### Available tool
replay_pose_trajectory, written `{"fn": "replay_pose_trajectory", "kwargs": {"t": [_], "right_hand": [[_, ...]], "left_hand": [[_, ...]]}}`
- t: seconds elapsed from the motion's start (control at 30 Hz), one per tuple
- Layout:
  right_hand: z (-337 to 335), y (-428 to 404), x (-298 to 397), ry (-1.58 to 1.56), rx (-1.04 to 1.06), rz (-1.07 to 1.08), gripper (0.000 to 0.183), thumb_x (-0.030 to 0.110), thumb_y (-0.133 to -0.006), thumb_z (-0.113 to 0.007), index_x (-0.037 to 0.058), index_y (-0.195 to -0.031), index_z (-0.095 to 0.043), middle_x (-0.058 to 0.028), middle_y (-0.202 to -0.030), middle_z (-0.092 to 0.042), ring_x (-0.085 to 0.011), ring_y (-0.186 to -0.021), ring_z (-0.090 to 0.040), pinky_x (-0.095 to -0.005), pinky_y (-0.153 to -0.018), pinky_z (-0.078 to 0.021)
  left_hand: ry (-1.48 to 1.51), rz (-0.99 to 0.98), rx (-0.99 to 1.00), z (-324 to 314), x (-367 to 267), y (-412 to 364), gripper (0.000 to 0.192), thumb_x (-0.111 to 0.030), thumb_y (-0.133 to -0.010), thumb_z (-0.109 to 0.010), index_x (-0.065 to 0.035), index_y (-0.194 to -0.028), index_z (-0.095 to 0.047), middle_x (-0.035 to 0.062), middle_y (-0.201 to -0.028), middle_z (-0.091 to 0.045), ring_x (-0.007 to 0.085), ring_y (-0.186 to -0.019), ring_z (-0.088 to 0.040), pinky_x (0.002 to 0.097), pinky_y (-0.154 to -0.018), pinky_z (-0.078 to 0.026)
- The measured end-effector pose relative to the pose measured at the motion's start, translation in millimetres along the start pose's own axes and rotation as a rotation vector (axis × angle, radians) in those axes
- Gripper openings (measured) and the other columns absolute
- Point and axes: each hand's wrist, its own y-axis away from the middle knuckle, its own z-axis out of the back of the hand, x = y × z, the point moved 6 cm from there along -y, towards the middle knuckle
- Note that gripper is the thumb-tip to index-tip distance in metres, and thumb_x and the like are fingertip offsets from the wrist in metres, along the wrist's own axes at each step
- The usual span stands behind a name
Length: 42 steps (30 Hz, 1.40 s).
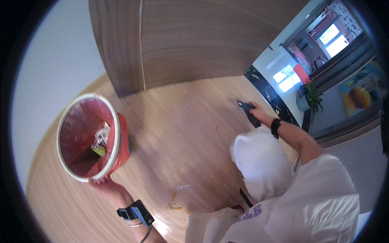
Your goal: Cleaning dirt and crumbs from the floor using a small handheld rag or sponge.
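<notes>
At the left of the head view my left hand (106, 188) grips the lower rim of a round waste bin (62, 152). The bin has a pale rim and a red plastic bag (123, 142) as liner. Crumpled wrappers (101, 136) lie inside. To the right, my right hand (259, 113) holds a dark tool by its flat handle (247, 111), which has a hole near its end. My white-clothed leg hides the rest of the tool. On the floor between my hands are orange-brown crumbs (173, 203) and a small whitish scrap (183, 187).
Light wood-look flooring (182, 136) runs up to a brown wood-grain cabinet (194, 42). A white wall (60, 51) curves along the left. At the right, a black stone threshold (264, 91) borders a glossy white floor. A potted plant (313, 95) stands beyond it.
</notes>
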Motion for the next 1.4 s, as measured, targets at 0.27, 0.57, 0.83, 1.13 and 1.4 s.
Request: {"fn": "replay_pose_trajectory", "kwargs": {"t": [0.27, 0.57, 0.83, 1.13, 1.4], "right_hand": [[96.7, 22.1, -219.8, 0.117, -0.353, -0.416, 0.053, 0.014, -0.075, -0.056, 0.0051, -0.126, -0.046, -0.0224, -0.098, -0.061, -0.0350, -0.089, -0.060, -0.0389, -0.079, -0.0467], [149.3, 114.7, -432.8, 0.364, -0.652, -0.792, 0.057, 0.030, -0.083, -0.056, 0.0088, -0.134, -0.039, -0.0221, -0.137, -0.033, -0.0346, -0.128, -0.029, -0.0391, -0.104, -0.0268], [103.6, -130.3, -275.5, 0.570, -0.606, -0.207, 0.047, 0.014, -0.081, -0.053, 0.0071, -0.126, -0.045, -0.0168, -0.132, -0.040, -0.0401, -0.116, -0.037, -0.0462, -0.100, -0.0288], [50.0, -344.0, -173.0, 0.416, -0.379, 0.149, 0.046, 0.010, -0.075, -0.054, 0.0149, -0.121, -0.052, -0.0064, -0.130, -0.045, -0.0341, -0.119, -0.037, -0.0487, -0.094, -0.0358], [63.4, -265.3, -186.2, 0.236, -0.102, 0.687, 0.041, 0.007, -0.074, -0.055, 0.0129, -0.115, -0.058, -0.0095, -0.118, -0.053, -0.0279, -0.112, -0.045, -0.0451, -0.098, -0.0326]], "left_hand": [[-0.456, 0.058, 0.069, 1.4, -3.6, 7.5, 0.040, -0.040, -0.093, -0.040, -0.0109, -0.118, -0.050, -0.0024, -0.090, -0.055, 0.0057, -0.073, -0.049, 0.0192, -0.060, -0.038], [-0.777, -0.425, 0.066, -172.0, 74.8, 105.8, 0.024, -0.032, -0.092, -0.048, -0.0120, -0.079, -0.053, -0.0066, -0.061, -0.040, 0.0027, -0.053, -0.037, 0.0191, -0.047, -0.028], [-0.965, -0.403, 0.249, -258.9, 159.6, 134.6, 0.023, -0.031, -0.092, -0.048, -0.0115, -0.081, -0.053, -0.0062, -0.062, -0.041, 0.0028, -0.053, -0.037, 0.0191, -0.046, -0.028], [-1.133, -0.112, 0.299, -249.2, 220.8, 153.7, 0.022, -0.030, -0.092, -0.048, -0.0111, -0.082, -0.053, -0.0058, -0.062, -0.042, 0.0030, -0.053, -0.037, 0.0190, -0.046, -0.028], [-1.234, 0.169, 0.274, -212.4, 250.9, 162.1, 0.021, -0.029, -0.092, -0.049, -0.0106, -0.084, -0.054, -0.0054, -0.062, -0.042, 0.0031, -0.052, -0.037, 0.0190, -0.045, -0.028]]}}
